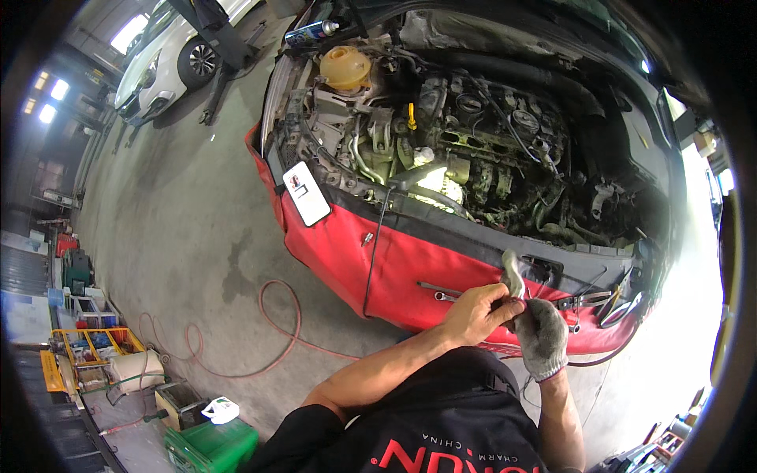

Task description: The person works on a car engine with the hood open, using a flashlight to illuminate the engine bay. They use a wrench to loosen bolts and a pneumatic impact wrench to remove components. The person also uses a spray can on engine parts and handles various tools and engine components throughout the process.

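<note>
Fingers of my left hand [478,310] pinch closed on a pale glove [512,273]; how my right hand [542,337] grips, I can't tell. Jostling the red cover [335,256] could drop the ten-o'clock phone [307,197].

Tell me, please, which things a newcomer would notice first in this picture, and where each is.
The bright red cover, draped in front of the engine, would probably catch the eye first. Above it, a bright glow lights the engine's near side. Toward the cover's right part, the bare left hand and the gloved right hand meet at a pale, glove-like thing.
</note>
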The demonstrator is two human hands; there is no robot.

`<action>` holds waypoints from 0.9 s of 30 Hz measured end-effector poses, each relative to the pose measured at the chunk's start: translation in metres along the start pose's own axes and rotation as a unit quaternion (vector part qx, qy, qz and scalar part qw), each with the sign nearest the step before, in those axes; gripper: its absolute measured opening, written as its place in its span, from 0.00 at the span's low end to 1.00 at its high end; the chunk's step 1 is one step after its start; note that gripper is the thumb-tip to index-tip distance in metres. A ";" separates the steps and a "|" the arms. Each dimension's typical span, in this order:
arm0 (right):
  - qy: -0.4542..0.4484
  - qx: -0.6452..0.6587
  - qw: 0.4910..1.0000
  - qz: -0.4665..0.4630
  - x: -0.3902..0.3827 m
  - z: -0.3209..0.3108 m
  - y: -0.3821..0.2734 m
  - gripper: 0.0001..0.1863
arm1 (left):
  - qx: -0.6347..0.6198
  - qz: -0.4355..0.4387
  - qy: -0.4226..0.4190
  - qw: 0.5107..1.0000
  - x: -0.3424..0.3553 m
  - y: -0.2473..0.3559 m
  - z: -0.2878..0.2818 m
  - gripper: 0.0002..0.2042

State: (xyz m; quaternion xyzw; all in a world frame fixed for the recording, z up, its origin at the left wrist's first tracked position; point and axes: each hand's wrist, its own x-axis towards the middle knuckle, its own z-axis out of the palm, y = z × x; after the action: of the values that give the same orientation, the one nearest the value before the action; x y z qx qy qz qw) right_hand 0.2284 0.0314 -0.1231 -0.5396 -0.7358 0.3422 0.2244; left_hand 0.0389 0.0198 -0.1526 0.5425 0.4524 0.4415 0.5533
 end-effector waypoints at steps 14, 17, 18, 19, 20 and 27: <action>0.109 -0.215 0.966 -0.089 0.021 -0.023 -0.058 0.07 | 0.345 0.040 0.265 0.900 0.025 0.011 -0.034 0.08; -0.028 -0.283 0.958 0.048 0.031 -0.007 -0.056 0.12 | 0.039 -0.140 0.120 0.982 0.022 0.033 -0.041 0.21; -0.025 -0.255 0.966 0.039 0.036 0.003 -0.047 0.12 | -0.066 -0.182 0.042 0.980 0.011 0.046 -0.033 0.26; -0.079 -0.279 0.954 0.078 0.044 0.010 -0.044 0.10 | -0.167 -0.224 -0.035 0.960 0.001 0.053 -0.025 0.31; -0.131 -0.298 0.944 0.059 0.046 0.010 -0.043 0.10 | -0.210 -0.259 -0.061 0.941 -0.004 0.054 -0.014 0.33; -0.151 -0.247 0.957 0.015 0.039 0.065 -0.080 0.12 | -0.307 -0.232 0.267 0.883 0.003 0.051 -0.043 0.24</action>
State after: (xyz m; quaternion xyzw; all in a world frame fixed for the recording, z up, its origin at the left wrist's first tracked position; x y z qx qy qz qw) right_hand 0.1192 0.0367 -0.1080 -0.5311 -0.8145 0.2310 -0.0351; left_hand -0.0023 0.0325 -0.1018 0.0863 0.5376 0.5457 0.6370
